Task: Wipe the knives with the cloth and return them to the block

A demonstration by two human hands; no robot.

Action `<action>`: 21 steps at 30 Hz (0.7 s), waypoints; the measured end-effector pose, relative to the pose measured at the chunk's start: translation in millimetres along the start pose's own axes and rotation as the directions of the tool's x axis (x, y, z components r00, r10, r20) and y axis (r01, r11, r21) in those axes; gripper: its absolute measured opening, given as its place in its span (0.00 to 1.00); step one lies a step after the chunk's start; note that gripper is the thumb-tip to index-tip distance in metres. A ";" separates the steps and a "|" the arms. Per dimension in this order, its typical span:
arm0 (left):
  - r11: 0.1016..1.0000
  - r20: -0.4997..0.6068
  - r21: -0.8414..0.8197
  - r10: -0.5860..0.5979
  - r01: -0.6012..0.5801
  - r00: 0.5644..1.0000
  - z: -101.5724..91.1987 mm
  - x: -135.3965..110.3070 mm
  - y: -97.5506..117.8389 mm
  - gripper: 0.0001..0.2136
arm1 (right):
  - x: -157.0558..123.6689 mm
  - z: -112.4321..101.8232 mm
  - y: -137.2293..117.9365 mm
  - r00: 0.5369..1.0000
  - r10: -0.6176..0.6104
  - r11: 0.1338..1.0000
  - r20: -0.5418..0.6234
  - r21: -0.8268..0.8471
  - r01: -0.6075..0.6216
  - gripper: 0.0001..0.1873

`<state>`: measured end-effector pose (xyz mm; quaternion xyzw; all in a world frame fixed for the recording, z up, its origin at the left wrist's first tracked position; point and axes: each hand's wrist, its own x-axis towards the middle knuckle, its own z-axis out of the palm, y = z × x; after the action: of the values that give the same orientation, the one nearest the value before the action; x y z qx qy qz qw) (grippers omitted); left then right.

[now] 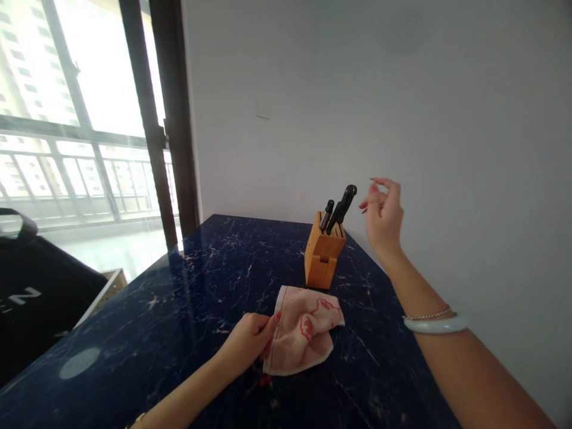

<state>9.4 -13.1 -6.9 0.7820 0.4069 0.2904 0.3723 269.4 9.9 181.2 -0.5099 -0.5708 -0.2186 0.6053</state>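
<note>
My left hand (251, 341) grips the left edge of a small pink towel (308, 330) with a red pattern, thumb on top. The towel spreads to the right of the hand, just in front of a wooden knife block (323, 253). Black-handled knives (343, 205) stand in slots in the top of the block. To the right of these handles, my right hand (385, 214) is raised, apart from them, with its fingers bent and parted. Nothing shows in it. A bracelet and a pale bangle are on the right forearm.
The dark blue marbled table (241, 256) reaches back to a pale wall (277, 149). A black bag (44, 298) with white lettering is at the left, beside the table. Behind it is a large window (102, 71) with dark frames.
</note>
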 end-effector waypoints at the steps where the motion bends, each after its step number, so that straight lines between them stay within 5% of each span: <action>1: 1.000 -0.010 0.012 -0.015 0.015 1.000 0.7 1.0 -1.2 0.28 | 5.9 -1.9 4.2 0.998 0.017 1.000 -0.066 0.010 -0.017 0.21; 3: 0.999 -0.025 0.043 -0.026 0.027 0.999 2.5 2.8 -3.8 0.27 | 18.2 -2.6 13.8 0.997 0.066 0.998 -0.050 -0.002 -0.066 0.22; 8: 0.990 0.008 0.141 0.000 -0.001 1.000 5.9 4.6 -10.7 0.25 | 34.5 8.1 27.0 0.964 0.132 0.973 0.230 -0.216 -0.082 0.28; 14: 0.960 0.050 0.266 0.072 -0.082 0.996 7.4 4.9 -13.8 0.23 | 34.9 23.4 35.5 0.921 0.202 0.934 0.334 -0.348 -0.079 0.28; 21: 0.943 0.055 0.332 -0.036 0.015 0.998 11.9 9.4 -18.1 0.22 | 39.8 32.5 50.2 0.877 0.261 0.926 0.403 -0.361 -0.109 0.20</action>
<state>15.5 -2.1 -26.9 0.8364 0.4486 0.1894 0.2515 306.7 69.9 193.5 -0.6925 -0.5970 -0.1286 0.3841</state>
